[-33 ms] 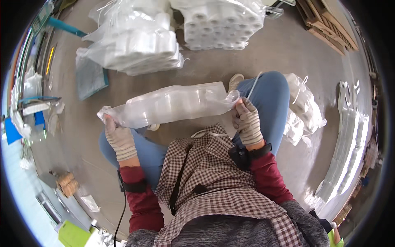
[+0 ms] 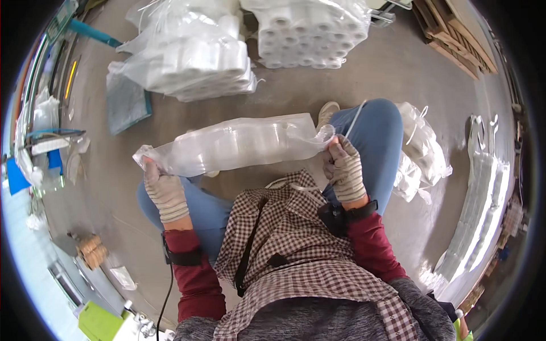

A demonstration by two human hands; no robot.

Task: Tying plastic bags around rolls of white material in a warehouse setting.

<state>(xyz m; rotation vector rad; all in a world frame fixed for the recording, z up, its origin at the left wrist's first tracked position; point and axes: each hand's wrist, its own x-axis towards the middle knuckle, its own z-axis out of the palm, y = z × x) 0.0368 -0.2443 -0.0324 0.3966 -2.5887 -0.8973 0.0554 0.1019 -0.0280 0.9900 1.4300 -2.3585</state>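
Observation:
A long translucent plastic bag (image 2: 233, 145) is stretched sideways above my lap, with several rounded shapes showing inside it. Gathered plastic at its left end is pinched in the fingers of my left hand (image 2: 164, 193), which wears a striped glove. At the other end, my right hand (image 2: 346, 170), gloved alike, is closed on the bag's edge beside its curled, round end. A thin white strip (image 2: 356, 118) sticks up from beside the right fingers; whether they grip it too I cannot tell. Both hands are closed, with the bag held roughly level between them.
Plastic-wrapped stacks of white rolls (image 2: 205, 62) and more rolls (image 2: 313, 37) stand ahead. White filled bags (image 2: 424, 142) lie right of my knee. Long clear packs (image 2: 478, 210) lie farther right. Wooden pallets (image 2: 455, 40) stand far right; a teal-edged flat pack (image 2: 128, 102) lies ahead-left.
The view has shifted very slightly. Both hands keep the same hold on the bag, and nothing is let go or picked up.

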